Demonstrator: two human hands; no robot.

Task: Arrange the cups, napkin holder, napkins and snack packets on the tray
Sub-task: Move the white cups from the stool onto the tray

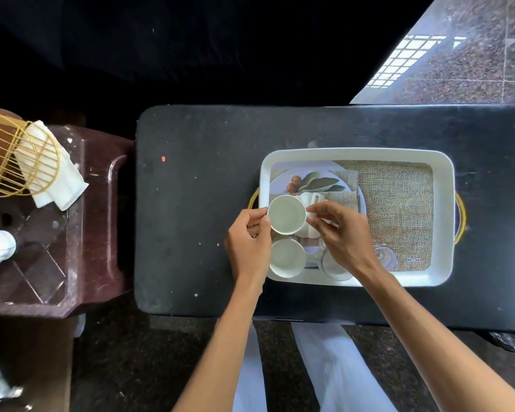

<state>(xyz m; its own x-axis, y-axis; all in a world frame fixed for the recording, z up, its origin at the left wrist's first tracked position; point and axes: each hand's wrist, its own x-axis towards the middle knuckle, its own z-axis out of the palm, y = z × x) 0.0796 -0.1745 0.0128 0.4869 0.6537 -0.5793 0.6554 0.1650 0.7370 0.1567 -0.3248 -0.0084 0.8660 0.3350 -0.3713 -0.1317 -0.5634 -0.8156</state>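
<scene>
White tray [446, 179] holding lower cup [287, 257], glass [335, 272], left hand [249, 242] and right hand [342, 233] pinching upper cup [286, 214]

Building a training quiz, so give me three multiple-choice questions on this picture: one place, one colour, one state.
1. Where is the napkin holder? A on the tray; B on the stool left of the table; C on the floor.
2. Tray rim colour? A white; B red; C black.
3. The upper cup is: A tipped over; B stacked in the holder; C upright, held by both hands.
Answers: B, the holder sits on the stool; A, the rim is white; C, left hand and right hand hold it, mouth up.
</scene>
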